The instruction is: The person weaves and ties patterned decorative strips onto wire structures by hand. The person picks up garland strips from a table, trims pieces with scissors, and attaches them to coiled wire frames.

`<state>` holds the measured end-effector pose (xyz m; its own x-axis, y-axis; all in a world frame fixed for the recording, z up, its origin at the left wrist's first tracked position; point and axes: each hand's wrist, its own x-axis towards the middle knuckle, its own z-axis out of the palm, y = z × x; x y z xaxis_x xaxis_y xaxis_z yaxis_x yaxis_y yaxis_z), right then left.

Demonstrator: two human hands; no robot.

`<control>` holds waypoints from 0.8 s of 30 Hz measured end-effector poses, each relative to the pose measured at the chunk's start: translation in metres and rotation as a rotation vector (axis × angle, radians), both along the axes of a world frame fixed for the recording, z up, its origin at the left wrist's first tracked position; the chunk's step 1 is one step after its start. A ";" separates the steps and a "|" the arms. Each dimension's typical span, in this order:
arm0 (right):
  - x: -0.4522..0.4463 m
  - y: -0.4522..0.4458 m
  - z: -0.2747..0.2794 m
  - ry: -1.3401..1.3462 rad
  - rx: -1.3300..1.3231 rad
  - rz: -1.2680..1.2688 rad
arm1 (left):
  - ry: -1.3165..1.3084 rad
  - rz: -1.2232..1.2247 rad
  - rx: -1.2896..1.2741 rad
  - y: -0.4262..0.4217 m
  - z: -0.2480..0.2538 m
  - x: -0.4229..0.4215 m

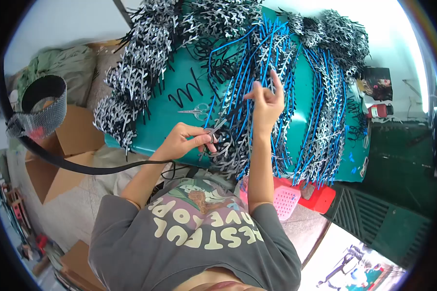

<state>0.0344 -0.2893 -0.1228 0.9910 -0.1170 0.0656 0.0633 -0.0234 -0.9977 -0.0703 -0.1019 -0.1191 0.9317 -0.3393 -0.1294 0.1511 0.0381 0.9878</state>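
My left hand (pixel 192 140) is closed around a small pair of scissors (pixel 216 128) at the near edge of the green table (pixel 155 131). To its right and higher up, my right hand (pixel 267 104) hovers over long black and silver leafy strands (pixel 238 106) mixed with blue strips (pixel 272 43). Its index finger points up and the others are partly bent; nothing shows between them. A second pair of scissors (pixel 194 112) lies on the table, left of the strands. Another bundle of silver strands and blue strips (pixel 323 116) lies at the right.
Silver-black piles (pixel 136 72) line the table's left and far sides. Loose black strips (pixel 184 92) lie on the green top. Pink (pixel 286 201) and red (pixel 320 199) plastic items are below the near edge. A cardboard box (pixel 77 136) stands at the left.
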 end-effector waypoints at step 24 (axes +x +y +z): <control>-0.120 -0.057 -0.084 0.122 -0.546 -0.406 | -0.549 0.717 0.229 0.064 -0.075 0.269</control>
<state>-0.0852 -0.3466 -0.2069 0.8798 -0.4621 0.1116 -0.1687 -0.5229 -0.8355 0.1989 -0.0380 -0.1937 0.8592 0.3202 0.3990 -0.3241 -0.2629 0.9088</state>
